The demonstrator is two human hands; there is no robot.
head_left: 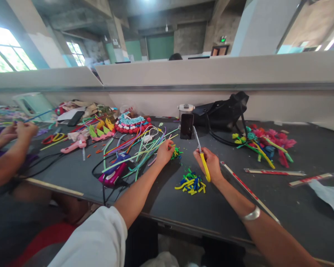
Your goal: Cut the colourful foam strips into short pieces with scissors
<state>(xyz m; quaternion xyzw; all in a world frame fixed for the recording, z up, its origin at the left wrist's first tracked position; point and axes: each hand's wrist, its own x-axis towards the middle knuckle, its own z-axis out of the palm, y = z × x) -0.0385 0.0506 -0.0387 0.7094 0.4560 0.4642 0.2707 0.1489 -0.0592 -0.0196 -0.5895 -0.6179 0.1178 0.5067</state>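
The right hand (210, 161) has its grip closed around yellow-handled scissors (202, 155), just right of the phone (186, 126). The left hand (164, 152) pinches green strips (144, 154) left of the phone, on the tabletop (295, 207).

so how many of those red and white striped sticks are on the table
3. One long striped stick runs diagonally beside the right hand, which grips scissors. Two shorter ones lie further right: one below the flower bunch, another near the edge. Clutter may hide more.
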